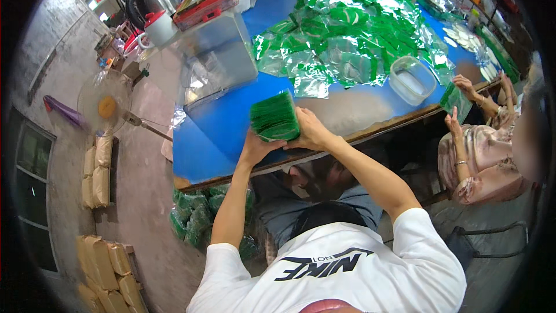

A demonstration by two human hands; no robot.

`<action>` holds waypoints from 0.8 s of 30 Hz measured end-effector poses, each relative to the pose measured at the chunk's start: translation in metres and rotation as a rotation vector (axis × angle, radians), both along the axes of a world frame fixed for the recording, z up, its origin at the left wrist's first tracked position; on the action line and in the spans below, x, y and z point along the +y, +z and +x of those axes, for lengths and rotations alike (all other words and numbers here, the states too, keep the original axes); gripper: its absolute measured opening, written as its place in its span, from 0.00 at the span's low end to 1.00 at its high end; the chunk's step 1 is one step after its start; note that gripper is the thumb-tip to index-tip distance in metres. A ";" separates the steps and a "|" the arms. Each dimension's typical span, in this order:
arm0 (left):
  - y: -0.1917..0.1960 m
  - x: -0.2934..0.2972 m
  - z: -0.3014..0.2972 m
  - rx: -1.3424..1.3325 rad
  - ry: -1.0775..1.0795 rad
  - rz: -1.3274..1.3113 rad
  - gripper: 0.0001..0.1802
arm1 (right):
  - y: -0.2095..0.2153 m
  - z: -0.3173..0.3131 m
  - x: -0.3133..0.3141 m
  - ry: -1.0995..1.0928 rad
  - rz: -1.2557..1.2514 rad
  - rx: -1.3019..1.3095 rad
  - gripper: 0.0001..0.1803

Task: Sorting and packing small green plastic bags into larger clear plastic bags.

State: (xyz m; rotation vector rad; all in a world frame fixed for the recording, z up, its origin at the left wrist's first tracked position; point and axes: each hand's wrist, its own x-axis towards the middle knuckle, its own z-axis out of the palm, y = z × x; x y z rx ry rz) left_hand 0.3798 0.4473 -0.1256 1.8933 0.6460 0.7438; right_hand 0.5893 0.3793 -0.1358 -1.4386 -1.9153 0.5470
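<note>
A thick stack of green plastic packets (272,118) stands at the near edge of the blue table (223,133), its layered edges showing. My left hand (259,148) cups the stack's near lower left corner. Against its right side, my right hand (313,130) presses with the fingers partly hidden, so the stack is gripped between both hands. Beyond it lies a large heap of flat green and clear packets (347,35).
A clear plastic bin (217,52) with a red-edged box on top stands at the left. To the right sit a clear tub (412,84) and a person handling a green packet (454,101). Filled bags (194,214) lie under the table; a fan (107,106) stands left.
</note>
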 end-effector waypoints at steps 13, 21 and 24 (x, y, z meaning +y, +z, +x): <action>0.080 -0.046 -0.004 0.147 -0.171 1.131 0.29 | 0.079 0.009 -0.041 0.153 -0.902 1.284 0.24; 0.041 -0.035 -0.004 0.286 -0.128 1.219 0.40 | 0.065 0.017 -0.049 0.107 -0.853 1.277 0.23; 0.032 -0.034 0.009 0.230 -0.274 1.225 0.39 | 0.062 0.026 -0.055 0.112 -0.806 1.222 0.25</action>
